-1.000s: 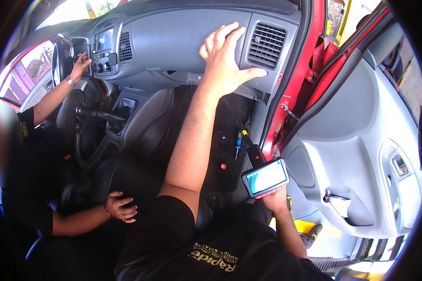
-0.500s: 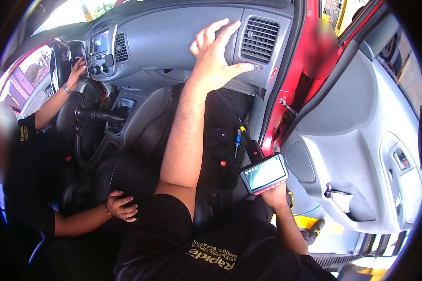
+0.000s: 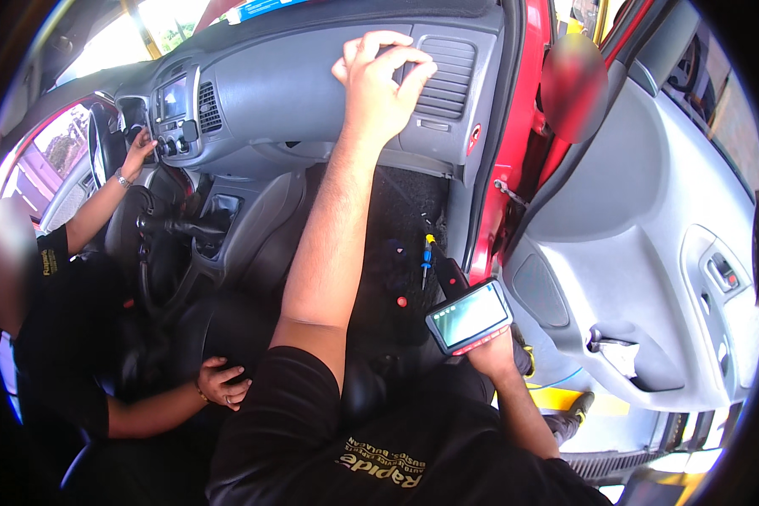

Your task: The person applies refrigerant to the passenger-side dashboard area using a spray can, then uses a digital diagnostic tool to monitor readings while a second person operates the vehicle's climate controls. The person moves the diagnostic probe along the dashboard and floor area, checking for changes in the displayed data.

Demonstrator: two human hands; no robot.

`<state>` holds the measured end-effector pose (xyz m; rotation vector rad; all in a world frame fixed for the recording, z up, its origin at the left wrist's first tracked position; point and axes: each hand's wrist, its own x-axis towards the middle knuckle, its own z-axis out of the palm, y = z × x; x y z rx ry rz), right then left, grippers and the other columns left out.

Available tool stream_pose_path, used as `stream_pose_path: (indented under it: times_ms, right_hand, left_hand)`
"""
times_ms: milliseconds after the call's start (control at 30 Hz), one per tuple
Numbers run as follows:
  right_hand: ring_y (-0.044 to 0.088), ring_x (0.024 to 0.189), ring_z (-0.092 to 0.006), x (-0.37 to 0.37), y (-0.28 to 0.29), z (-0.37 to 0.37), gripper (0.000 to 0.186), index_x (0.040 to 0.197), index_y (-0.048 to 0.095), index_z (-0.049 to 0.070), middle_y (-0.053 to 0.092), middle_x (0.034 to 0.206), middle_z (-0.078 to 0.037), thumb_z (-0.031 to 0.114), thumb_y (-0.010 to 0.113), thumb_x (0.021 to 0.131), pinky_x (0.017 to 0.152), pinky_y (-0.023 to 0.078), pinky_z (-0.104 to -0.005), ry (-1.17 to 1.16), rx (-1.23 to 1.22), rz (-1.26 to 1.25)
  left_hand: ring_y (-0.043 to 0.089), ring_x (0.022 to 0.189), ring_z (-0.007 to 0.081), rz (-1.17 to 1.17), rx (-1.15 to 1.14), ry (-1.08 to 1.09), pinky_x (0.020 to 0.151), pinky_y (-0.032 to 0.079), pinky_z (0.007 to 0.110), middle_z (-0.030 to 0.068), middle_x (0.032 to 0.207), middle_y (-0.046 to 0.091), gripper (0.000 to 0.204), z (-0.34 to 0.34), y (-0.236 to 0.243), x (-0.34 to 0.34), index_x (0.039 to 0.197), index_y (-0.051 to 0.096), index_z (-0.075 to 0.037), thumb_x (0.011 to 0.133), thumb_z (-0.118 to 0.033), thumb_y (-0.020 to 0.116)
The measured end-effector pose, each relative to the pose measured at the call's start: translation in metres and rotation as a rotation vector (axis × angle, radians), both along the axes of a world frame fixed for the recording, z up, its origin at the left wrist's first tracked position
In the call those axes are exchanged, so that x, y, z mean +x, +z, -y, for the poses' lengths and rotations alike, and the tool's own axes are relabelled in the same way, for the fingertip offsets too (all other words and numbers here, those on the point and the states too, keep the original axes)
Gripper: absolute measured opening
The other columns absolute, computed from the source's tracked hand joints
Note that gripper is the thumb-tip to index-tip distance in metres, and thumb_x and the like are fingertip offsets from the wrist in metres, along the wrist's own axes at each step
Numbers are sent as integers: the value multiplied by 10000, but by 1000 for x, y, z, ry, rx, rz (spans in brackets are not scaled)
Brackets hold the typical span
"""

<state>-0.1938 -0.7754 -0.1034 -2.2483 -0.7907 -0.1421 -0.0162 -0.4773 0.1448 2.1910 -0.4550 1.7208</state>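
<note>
My left hand (image 3: 379, 84) is raised to the grey dashboard, with thumb and index fingertips bent together at the left edge of the air vent (image 3: 451, 80). They cover the spot where the vent's tab sits. The vent's slats look tilted nearly flat. Low on the right, my right hand (image 3: 491, 350) grips a black handheld device with a lit screen (image 3: 472, 316) and red buttons. A black stem (image 3: 451, 277) with a red dot reaches forward from the screen. Beyond it, a blue screwdriver (image 3: 427, 260) lies on the black floor mat, beside something yellow.
At left, a co-worker (image 3: 67, 329) in black sits with one hand (image 3: 139, 152) by the centre console controls and another (image 3: 222, 384) near my left arm. A red cap (image 3: 401, 302) lies on the mat. The open door (image 3: 616, 253) stands at right. A blue item (image 3: 266, 8) sits atop the dashboard.
My left hand has gone from spread fingers to a bent, pinching shape at the vent. The vent's slats have tilted flatter. The whole view has shifted slightly.
</note>
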Motion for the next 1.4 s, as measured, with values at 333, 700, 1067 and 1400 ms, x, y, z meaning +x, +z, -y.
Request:
stream_pose_path:
  times_ms: [333,700,1067,1400]
  right_hand:
    - [711,969,-369,-2,8,-1,218,1001,740,60,749,1006,-144,150,735,803,846,560,-464,-31,47,-54]
    - [705,1007,-375,2,-3,-1,256,1030,744,70,749,1045,-150,183,755,800,857,562,-469,-27,0,-24]
    - [702,995,-383,0,6,-1,216,1009,740,53,747,1019,-147,151,721,818,869,549,-467,19,132,-3]
    - [640,1072,-440,7,-22,6,272,1097,710,38,711,1094,-188,157,685,854,948,475,-535,47,-24,88]
  left_hand:
    - [531,1195,189,5,-58,16,1041,310,431,-65,1139,686,149,2,2,8,919,796,-204,841,-324,838]
    - [657,1007,157,-85,-338,-412,968,505,320,65,1079,740,192,-21,-1,1,1136,714,-32,1041,-174,627]
    - [535,589,70,-554,-1087,-647,541,417,258,3,666,582,319,4,-167,-79,751,588,-81,1019,-242,649]
    - [654,809,176,-1203,-1132,-305,755,550,380,81,957,660,524,-19,-286,-80,1029,562,-55,1002,-577,577]
